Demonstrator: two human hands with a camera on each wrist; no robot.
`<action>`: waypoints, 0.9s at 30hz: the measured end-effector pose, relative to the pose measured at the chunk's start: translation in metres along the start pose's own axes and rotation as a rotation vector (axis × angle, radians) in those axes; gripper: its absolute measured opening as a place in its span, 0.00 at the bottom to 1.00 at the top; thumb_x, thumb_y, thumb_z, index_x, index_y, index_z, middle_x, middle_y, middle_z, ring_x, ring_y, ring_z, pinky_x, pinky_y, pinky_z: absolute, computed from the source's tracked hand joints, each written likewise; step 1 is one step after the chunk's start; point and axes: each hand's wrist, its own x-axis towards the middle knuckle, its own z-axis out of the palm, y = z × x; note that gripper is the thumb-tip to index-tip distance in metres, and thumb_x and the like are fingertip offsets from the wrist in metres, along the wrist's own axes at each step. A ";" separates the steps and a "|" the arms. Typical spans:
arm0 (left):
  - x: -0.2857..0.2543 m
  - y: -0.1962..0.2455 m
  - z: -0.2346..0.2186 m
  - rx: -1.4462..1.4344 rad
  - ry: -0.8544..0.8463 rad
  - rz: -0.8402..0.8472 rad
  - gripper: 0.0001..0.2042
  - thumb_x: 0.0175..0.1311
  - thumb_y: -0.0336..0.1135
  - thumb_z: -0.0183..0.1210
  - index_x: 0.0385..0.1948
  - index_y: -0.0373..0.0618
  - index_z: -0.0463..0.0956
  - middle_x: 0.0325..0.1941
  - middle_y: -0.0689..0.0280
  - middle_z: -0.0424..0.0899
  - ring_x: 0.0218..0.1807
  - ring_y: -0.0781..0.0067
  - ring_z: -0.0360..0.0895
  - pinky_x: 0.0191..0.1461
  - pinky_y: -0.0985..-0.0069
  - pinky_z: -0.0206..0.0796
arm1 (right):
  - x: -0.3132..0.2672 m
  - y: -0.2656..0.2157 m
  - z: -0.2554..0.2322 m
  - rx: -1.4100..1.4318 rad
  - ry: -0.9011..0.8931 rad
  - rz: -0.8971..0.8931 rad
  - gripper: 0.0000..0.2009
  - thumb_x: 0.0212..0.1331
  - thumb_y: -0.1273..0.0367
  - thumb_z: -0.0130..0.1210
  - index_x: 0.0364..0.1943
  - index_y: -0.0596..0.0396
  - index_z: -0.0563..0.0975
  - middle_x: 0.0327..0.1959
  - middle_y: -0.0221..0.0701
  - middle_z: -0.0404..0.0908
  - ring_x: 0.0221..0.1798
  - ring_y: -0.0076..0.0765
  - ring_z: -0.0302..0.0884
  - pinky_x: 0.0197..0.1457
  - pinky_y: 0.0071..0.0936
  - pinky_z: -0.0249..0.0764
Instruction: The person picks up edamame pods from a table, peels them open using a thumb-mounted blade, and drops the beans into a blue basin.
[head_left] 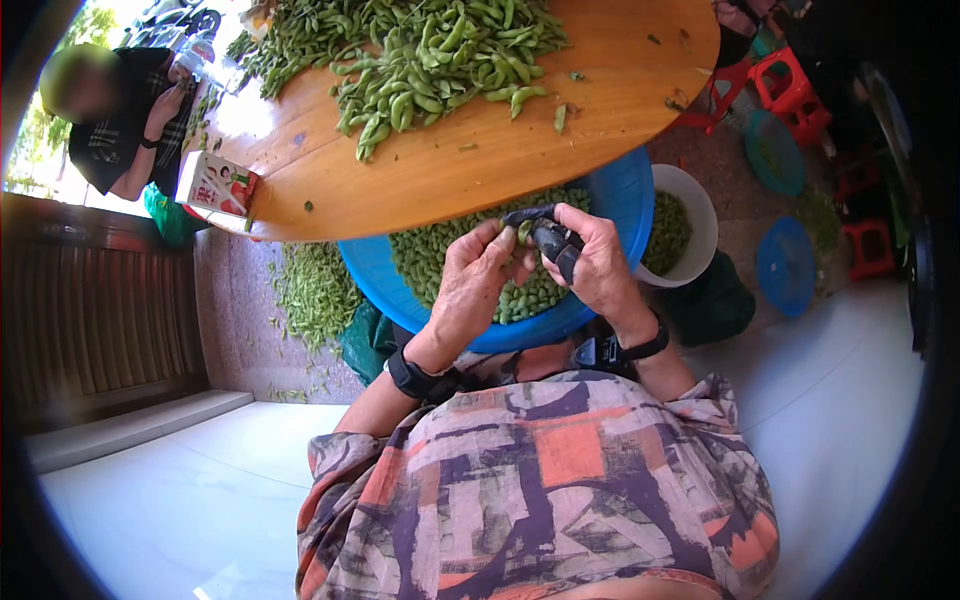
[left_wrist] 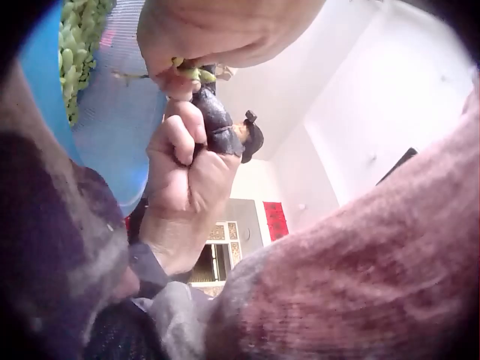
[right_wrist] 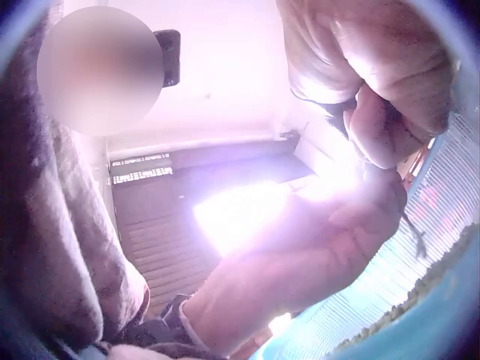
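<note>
Over a blue basin (head_left: pixel 365 275) of shelled green soybeans (head_left: pixel 425 260), both hands meet at one green soybean pod (left_wrist: pixel 196 73). The left hand (head_left: pixel 472 275) pinches the pod between thumb and fingertips. From the other side the right hand (head_left: pixel 600 265), with black wraps (head_left: pixel 556 245) on its thumb and a finger, grips the same pod, its remaining fingers curled in. In the left wrist view the pod looks split and shows bright green. The right wrist view has the left hand (right_wrist: pixel 322 232) in glare, and the pod is hidden there.
Unshelled pods (head_left: pixel 430 75) are heaped on the wooden table (head_left: pixel 500 170) beyond the basin, near a carton (head_left: pixel 217 183). A white bucket (head_left: pixel 700 215) stands right of the basin; empty pods (head_left: pixel 315 295) lie on the floor at left. Red stools (head_left: pixel 790 95) stand far right. Another person (head_left: pixel 125 120) sits across.
</note>
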 end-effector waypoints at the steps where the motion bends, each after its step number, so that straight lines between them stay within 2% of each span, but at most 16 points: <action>1: -0.002 0.007 0.007 0.020 0.012 0.002 0.09 0.71 0.32 0.51 0.44 0.35 0.74 0.36 0.64 0.80 0.34 0.81 0.77 0.36 0.84 0.68 | 0.002 0.004 -0.001 -0.127 0.034 -0.225 0.08 0.55 0.77 0.49 0.38 0.63 0.77 0.28 0.31 0.74 0.30 0.25 0.70 0.34 0.22 0.67; 2: -0.004 0.010 0.011 0.039 0.024 0.005 0.09 0.71 0.32 0.52 0.42 0.36 0.75 0.33 0.64 0.81 0.32 0.81 0.76 0.33 0.84 0.67 | 0.003 0.007 -0.001 -0.255 0.068 -0.450 0.09 0.55 0.76 0.49 0.39 0.63 0.78 0.27 0.32 0.73 0.30 0.27 0.71 0.35 0.23 0.67; 6: -0.004 0.007 0.008 0.144 0.065 0.075 0.08 0.70 0.32 0.54 0.40 0.37 0.76 0.28 0.66 0.80 0.27 0.82 0.73 0.29 0.84 0.63 | 0.004 0.008 0.002 -0.327 0.137 -0.488 0.11 0.51 0.78 0.51 0.40 0.62 0.78 0.29 0.35 0.73 0.31 0.34 0.72 0.37 0.26 0.68; 8: -0.005 0.009 0.012 0.425 0.184 0.070 0.06 0.70 0.32 0.55 0.39 0.39 0.76 0.20 0.73 0.73 0.22 0.86 0.66 0.25 0.85 0.57 | 0.003 0.002 0.004 -0.486 0.240 -0.534 0.14 0.46 0.82 0.52 0.40 0.60 0.79 0.31 0.37 0.74 0.31 0.40 0.75 0.37 0.28 0.70; 9: -0.007 0.010 0.012 0.425 0.185 0.069 0.06 0.70 0.32 0.55 0.39 0.39 0.76 0.20 0.73 0.73 0.22 0.86 0.66 0.25 0.85 0.57 | 0.002 0.001 0.006 -0.485 0.239 -0.533 0.14 0.46 0.82 0.52 0.40 0.60 0.79 0.31 0.37 0.74 0.31 0.40 0.75 0.37 0.28 0.70; 12: -0.009 0.015 0.013 0.315 0.086 0.014 0.09 0.71 0.36 0.54 0.38 0.39 0.75 0.21 0.75 0.70 0.22 0.87 0.63 0.25 0.87 0.54 | -0.003 -0.001 0.012 -0.612 0.314 -0.614 0.16 0.42 0.84 0.53 0.39 0.60 0.79 0.31 0.39 0.74 0.33 0.45 0.75 0.37 0.30 0.72; 14: -0.008 0.016 0.019 0.217 -0.004 -0.112 0.11 0.73 0.38 0.52 0.35 0.39 0.73 0.21 0.76 0.68 0.22 0.88 0.60 0.24 0.86 0.53 | -0.005 -0.001 0.016 -0.639 0.335 -0.709 0.17 0.41 0.84 0.53 0.39 0.59 0.80 0.30 0.39 0.74 0.33 0.49 0.75 0.36 0.30 0.72; 18: -0.009 0.008 0.017 0.244 -0.029 -0.052 0.11 0.74 0.38 0.49 0.39 0.41 0.74 0.22 0.76 0.68 0.22 0.88 0.60 0.24 0.87 0.51 | -0.008 -0.007 0.011 -0.587 0.281 -0.602 0.16 0.45 0.84 0.53 0.40 0.59 0.80 0.28 0.35 0.75 0.32 0.41 0.76 0.36 0.29 0.72; 20: -0.011 0.009 0.015 0.383 -0.055 0.011 0.11 0.74 0.39 0.49 0.40 0.41 0.74 0.23 0.76 0.68 0.23 0.88 0.60 0.24 0.87 0.50 | -0.008 -0.011 0.011 -0.266 0.140 -0.309 0.12 0.53 0.80 0.53 0.41 0.59 0.80 0.27 0.28 0.75 0.27 0.25 0.74 0.29 0.23 0.69; 21: -0.010 0.011 0.015 0.384 -0.055 0.012 0.11 0.74 0.39 0.49 0.40 0.41 0.74 0.23 0.76 0.68 0.23 0.88 0.60 0.24 0.87 0.50 | -0.007 -0.009 0.008 -0.266 0.140 -0.310 0.12 0.53 0.80 0.53 0.41 0.59 0.80 0.27 0.28 0.75 0.27 0.25 0.74 0.29 0.23 0.69; 23: -0.009 0.016 0.015 0.341 -0.076 -0.047 0.11 0.74 0.40 0.49 0.39 0.41 0.74 0.24 0.75 0.69 0.22 0.88 0.60 0.24 0.88 0.51 | -0.003 0.003 -0.001 0.300 0.019 0.006 0.09 0.59 0.75 0.54 0.42 0.59 0.81 0.26 0.23 0.75 0.24 0.11 0.66 0.22 0.14 0.61; 24: -0.008 0.018 0.015 0.344 -0.077 -0.047 0.11 0.74 0.40 0.49 0.39 0.41 0.74 0.24 0.75 0.69 0.22 0.88 0.60 0.24 0.88 0.51 | 0.001 0.012 -0.004 0.519 -0.038 0.001 0.10 0.60 0.72 0.55 0.44 0.61 0.79 0.26 0.23 0.75 0.20 0.08 0.62 0.19 0.09 0.54; 25: -0.007 0.020 0.015 0.313 -0.070 -0.107 0.12 0.73 0.40 0.49 0.39 0.42 0.75 0.24 0.75 0.69 0.22 0.88 0.60 0.24 0.88 0.50 | 0.003 0.017 -0.006 0.520 -0.038 -0.002 0.10 0.60 0.72 0.55 0.44 0.61 0.79 0.26 0.23 0.75 0.20 0.08 0.62 0.19 0.09 0.54; 27: -0.006 0.021 0.015 0.284 -0.065 -0.165 0.12 0.73 0.41 0.50 0.38 0.42 0.75 0.23 0.75 0.70 0.22 0.88 0.61 0.24 0.88 0.50 | 0.004 0.024 -0.010 0.794 -0.129 -0.017 0.13 0.60 0.71 0.56 0.46 0.63 0.76 0.26 0.21 0.75 0.20 0.09 0.62 0.20 0.08 0.55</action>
